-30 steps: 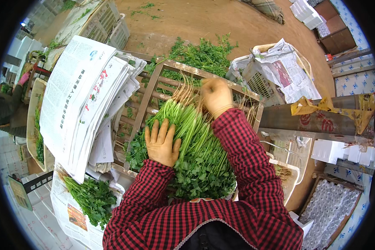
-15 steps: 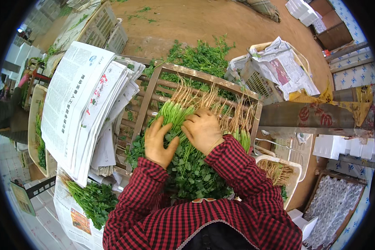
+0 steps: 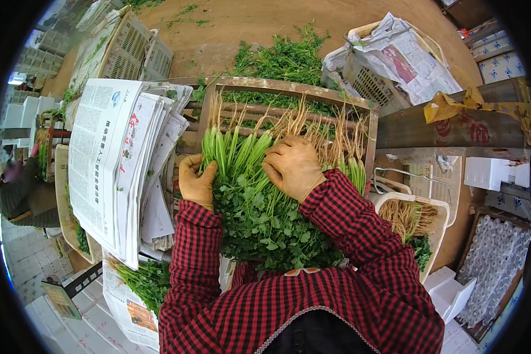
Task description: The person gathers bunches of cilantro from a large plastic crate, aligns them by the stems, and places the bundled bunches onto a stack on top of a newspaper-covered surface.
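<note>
A wide layer of leafy green stalks with pale roots, like celery or coriander, lies across a brown slatted frame in front of me. Roots point away and leaves toward me. At the left edge of the layer, my left hand is cupped, thumb against the stalks and fingers apart from it. My right hand rests on the middle of the layer, its fingers bent around light green stems. What lies under its palm is hidden. Both hands wear tan gloves.
Stacked newspapers stand close on the left, with more greens on newspaper below. Beyond the frame, loose greens lie on the brown floor. A paper-lined crate and a metal beam are to the right, a basket of rooted greens nearer.
My left hand has moved left, to the edge of the layer, and the stalks there now lie spread out rather than bunched. The right hand stays over the stems.
</note>
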